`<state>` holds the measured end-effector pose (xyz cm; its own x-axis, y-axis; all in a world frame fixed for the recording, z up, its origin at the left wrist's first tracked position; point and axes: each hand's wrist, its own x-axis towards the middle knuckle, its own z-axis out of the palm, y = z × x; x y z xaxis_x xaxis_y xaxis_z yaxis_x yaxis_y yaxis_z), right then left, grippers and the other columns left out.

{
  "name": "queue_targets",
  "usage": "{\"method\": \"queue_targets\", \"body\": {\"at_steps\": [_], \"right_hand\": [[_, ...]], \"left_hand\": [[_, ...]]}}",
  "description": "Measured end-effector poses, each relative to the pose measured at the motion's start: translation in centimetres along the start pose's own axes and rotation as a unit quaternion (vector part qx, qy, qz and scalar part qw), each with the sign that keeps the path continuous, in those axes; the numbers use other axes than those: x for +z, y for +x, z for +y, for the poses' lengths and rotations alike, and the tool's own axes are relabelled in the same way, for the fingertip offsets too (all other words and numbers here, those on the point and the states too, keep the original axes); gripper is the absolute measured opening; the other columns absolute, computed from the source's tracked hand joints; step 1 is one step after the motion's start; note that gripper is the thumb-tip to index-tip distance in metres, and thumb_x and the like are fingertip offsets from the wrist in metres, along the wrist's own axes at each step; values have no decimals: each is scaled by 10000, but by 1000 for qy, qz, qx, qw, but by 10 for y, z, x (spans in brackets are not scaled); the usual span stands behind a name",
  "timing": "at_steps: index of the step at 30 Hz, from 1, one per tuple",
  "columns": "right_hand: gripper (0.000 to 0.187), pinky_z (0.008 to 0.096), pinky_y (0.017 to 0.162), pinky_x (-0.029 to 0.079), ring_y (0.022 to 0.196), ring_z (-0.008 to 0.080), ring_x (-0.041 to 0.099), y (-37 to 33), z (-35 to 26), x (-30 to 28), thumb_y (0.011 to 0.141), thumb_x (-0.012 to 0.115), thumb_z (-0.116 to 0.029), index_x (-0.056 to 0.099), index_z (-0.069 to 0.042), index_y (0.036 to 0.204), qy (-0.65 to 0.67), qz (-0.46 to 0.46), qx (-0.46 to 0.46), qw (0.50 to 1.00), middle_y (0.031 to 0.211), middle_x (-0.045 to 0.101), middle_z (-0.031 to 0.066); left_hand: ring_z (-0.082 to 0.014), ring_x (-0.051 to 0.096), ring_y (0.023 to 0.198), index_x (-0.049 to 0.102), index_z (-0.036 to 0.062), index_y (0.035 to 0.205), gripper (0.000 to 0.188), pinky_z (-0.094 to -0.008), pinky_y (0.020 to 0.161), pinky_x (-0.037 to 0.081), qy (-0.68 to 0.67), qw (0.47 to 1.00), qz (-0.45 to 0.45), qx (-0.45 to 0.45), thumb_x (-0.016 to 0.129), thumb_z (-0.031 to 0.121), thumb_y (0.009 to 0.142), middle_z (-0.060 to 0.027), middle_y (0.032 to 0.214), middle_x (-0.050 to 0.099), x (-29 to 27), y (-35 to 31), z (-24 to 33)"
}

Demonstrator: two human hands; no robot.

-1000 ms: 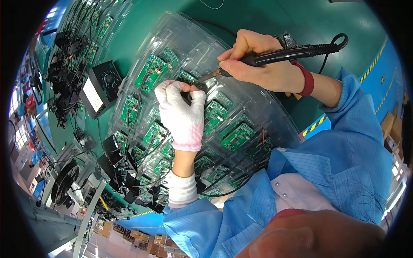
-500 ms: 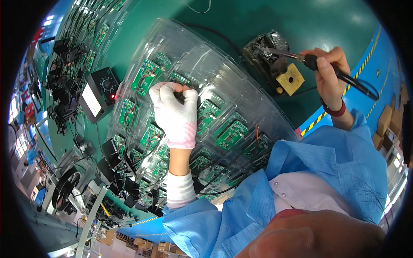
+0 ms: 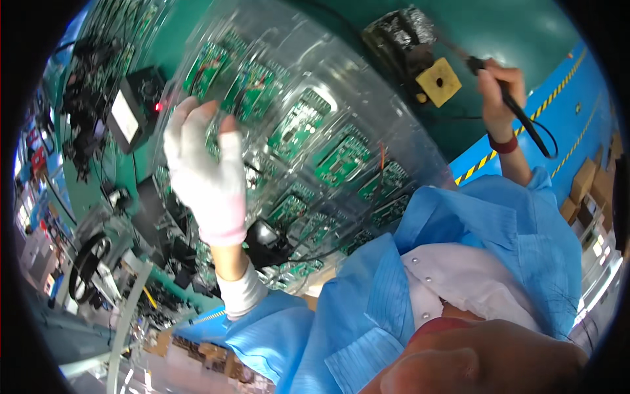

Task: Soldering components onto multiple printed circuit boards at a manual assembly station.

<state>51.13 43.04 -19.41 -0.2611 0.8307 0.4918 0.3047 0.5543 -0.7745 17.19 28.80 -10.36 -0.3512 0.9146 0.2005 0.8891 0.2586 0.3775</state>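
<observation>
My left hand (image 3: 209, 172), in a white glove with bare fingertips, is open above the left part of a clear plastic tray (image 3: 377, 88). Its fingers are spread, with nothing seen held in them. Green circuit boards lie in the tray's compartments; a board (image 3: 209, 69) with reddish wires is just beyond the fingertips, and another board (image 3: 298, 128) sits to the right. My bare right hand (image 3: 500, 88) is closed round the black handle of a soldering iron (image 3: 517, 113). The iron's blurred tip points up and left, near a foil-wrapped holder (image 3: 413, 26).
Beside the holder lies a yellow sponge (image 3: 447, 73) with a dark hole. A black control box (image 3: 136, 108) with a red light stands left of the tray. Black cables and parts (image 3: 92, 125) crowd the far left. The green tabletop (image 3: 545, 33) ends near blue floor with striped tape.
My left hand has moved left and its fingers have spread from a pinch. My right hand, still holding the soldering iron, has shifted slightly. The whole view has shifted a little.
</observation>
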Motion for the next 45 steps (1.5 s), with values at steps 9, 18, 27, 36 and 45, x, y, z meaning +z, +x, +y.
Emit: {"method": "queue_targets", "body": {"at_steps": [9, 18, 27, 36, 45], "right_hand": [[186, 231, 580, 418, 608, 136, 501, 9, -26, 11, 799, 558, 57, 537, 6, 977, 145, -45, 128, 980, 847, 607, 131], [232, 209, 490, 426, 530, 153, 535, 10, -84, 55, 802, 643, -17, 564, 13, 1018, 392, -182, 71, 899, 742, 621, 111], [225, 215, 414, 404, 455, 126, 507, 39, -104, 64, 843, 627, -110, 569, 6, 1027, 510, -310, -97, 796, 669, 618, 135], [247, 238, 461, 413, 532, 158, 540, 43, -104, 86, 864, 546, -209, 548, -68, 1068, 406, -405, -200, 794, 823, 665, 130], [355, 263, 533, 452, 581, 143, 578, 37, -100, 77, 705, 501, -78, 605, 126, 977, 354, -531, -102, 763, 852, 671, 144]], "left_hand": [[-261, 583, 863, 605, 47, 988, 303, -367, 813, 459, -103, 957, -268, 46, 657, 251, 769, -102, 1062, 608, -48, -129, 49], [-193, 573, 743, 618, 1, 1003, 232, -311, 662, 463, -291, 946, -97, -108, 618, 127, 807, -104, 999, 594, -84, -128, 13], [-38, 216, 386, 511, 50, 1223, 300, -187, 368, 250, -679, 724, 87, -87, 391, 117, 956, 23, 575, 377, -155, -112, -14], [-155, 469, 501, 600, 92, 1054, 395, -254, 470, 397, 162, 984, -70, 20, 603, -10, 673, -25, 714, 568, -97, -108, -44], [-140, 411, 455, 586, 114, 1051, 404, -248, 400, 361, 269, 960, -48, 57, 607, -28, 673, -1, 664, 519, -82, -135, -83]]}}
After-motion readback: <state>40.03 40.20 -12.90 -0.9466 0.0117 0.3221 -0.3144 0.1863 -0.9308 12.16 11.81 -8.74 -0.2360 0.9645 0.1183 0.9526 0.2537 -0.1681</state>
